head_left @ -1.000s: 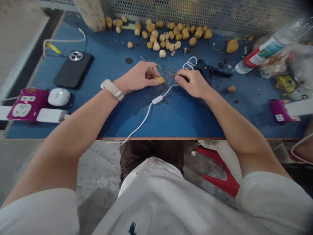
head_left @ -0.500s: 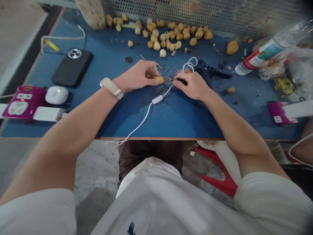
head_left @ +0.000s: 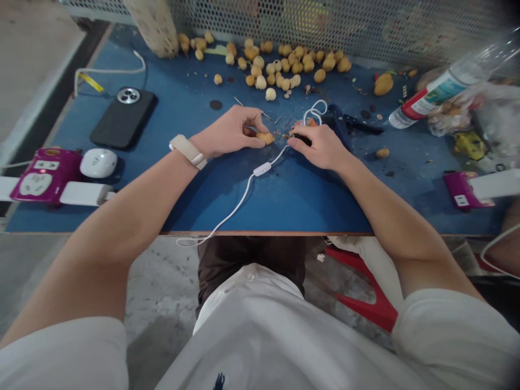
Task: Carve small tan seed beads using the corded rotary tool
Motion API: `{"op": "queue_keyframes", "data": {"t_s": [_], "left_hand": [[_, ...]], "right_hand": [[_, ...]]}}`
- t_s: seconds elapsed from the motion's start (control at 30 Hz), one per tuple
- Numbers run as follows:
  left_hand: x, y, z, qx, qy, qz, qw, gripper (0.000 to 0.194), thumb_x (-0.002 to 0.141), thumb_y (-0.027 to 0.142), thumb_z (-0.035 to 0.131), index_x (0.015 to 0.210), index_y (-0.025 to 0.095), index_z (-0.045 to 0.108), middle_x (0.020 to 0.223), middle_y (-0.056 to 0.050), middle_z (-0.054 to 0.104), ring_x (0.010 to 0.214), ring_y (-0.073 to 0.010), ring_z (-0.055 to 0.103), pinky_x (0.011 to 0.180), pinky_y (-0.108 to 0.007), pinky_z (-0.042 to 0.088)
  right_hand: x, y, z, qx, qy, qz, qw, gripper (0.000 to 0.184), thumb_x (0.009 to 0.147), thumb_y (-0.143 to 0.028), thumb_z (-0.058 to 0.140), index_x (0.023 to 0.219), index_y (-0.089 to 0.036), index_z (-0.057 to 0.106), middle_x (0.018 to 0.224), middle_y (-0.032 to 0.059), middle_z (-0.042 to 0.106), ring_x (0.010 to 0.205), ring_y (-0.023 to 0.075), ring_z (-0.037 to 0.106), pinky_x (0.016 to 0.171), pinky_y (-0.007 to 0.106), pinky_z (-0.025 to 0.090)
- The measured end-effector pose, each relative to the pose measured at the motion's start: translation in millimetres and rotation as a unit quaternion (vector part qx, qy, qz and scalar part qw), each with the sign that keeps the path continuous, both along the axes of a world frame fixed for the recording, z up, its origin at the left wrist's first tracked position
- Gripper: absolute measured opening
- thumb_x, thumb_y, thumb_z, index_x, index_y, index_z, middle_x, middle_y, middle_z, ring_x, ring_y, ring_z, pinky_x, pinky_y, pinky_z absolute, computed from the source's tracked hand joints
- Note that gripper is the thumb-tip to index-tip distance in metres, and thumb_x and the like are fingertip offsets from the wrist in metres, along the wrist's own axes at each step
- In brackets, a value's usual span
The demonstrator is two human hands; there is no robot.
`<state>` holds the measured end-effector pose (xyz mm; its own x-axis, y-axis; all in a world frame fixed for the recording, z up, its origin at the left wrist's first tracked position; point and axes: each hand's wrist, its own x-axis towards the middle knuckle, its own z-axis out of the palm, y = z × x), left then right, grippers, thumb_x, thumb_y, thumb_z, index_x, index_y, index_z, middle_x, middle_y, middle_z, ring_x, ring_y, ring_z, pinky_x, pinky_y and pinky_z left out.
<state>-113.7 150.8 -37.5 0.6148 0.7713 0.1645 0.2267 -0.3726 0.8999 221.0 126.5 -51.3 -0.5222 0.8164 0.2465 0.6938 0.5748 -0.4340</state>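
Note:
Between the thumb and fingers of my left hand is a small tan gourd. My right hand grips a small black corded tool whose thin metal tip points left at the gourd. I cannot tell whether the tip touches it. A white cord with an inline switch runs from near the right hand over the table's front edge. Thin metal bits lie just behind the hands, with debris around them. Behind the right hand is a dark blue object, partly hidden.
Several small gourds are heaped along the back of the blue table. To the left are a black phone, a white case and a purple power socket. A plastic bottle and another purple socket stand right.
The whole view has shifted slightly. Both hands keep their grips on the gourd and the tool, close together over the same spot.

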Motion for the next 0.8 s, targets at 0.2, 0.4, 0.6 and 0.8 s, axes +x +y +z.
{"op": "queue_keyframes", "data": {"t_s": [0.2, 0.4, 0.6, 0.8], "left_hand": [[-0.2, 1.5, -1.3, -0.011, 0.008, 0.0, 1.0, 0.041, 0.089, 0.048, 0.11, 0.1, 0.029, 0.075, 0.127, -0.009, 0.091, 0.145, -0.0404, 0.08, 0.13, -0.062, 0.064], [-0.4, 2.4, -2.4, -0.011, -0.001, 0.004, 1.0, 0.04, 0.09, 0.045, 0.11, 0.097, 0.027, 0.074, 0.131, -0.01, 0.092, 0.134, -0.0368, 0.083, 0.127, -0.064, 0.066], [-1.1, 2.3, -1.5, -0.007, 0.008, 0.001, 1.0, 0.042, 0.089, 0.045, 0.11, 0.101, 0.027, 0.073, 0.131, -0.011, 0.092, 0.144, -0.0424, 0.084, 0.127, -0.062, 0.067], [-0.6, 1.0, 0.4, -0.01, 0.008, 0.004, 1.0, 0.038, 0.092, 0.043, 0.108, 0.098, 0.026, 0.075, 0.136, -0.012, 0.092, 0.133, -0.0358, 0.083, 0.127, -0.061, 0.067]], "right_hand": [[0.8, -0.3, 0.7, 0.001, -0.017, 0.002, 1.0, 0.092, 0.119, -0.108, 0.046, 0.128, -0.03, 0.095, 0.11, 0.0121, 0.094, 0.104, 0.0406, 0.089, 0.097, 0.052, 0.066], [-1.0, 0.1, -0.6, 0.012, -0.015, 0.004, 1.0, 0.087, 0.121, -0.104, 0.049, 0.131, -0.031, 0.096, 0.111, 0.0123, 0.095, 0.106, 0.0421, 0.091, 0.1, 0.054, 0.068], [-1.9, -1.0, 1.6, 0.012, -0.02, 0.01, 1.0, 0.079, 0.123, -0.097, 0.053, 0.132, -0.031, 0.095, 0.109, 0.0114, 0.095, 0.101, 0.0413, 0.089, 0.097, 0.054, 0.066], [-2.0, -2.4, 3.7, 0.002, -0.023, 0.006, 1.0, 0.083, 0.122, -0.1, 0.051, 0.128, -0.03, 0.094, 0.112, 0.0121, 0.095, 0.102, 0.0405, 0.087, 0.095, 0.051, 0.063]]}}
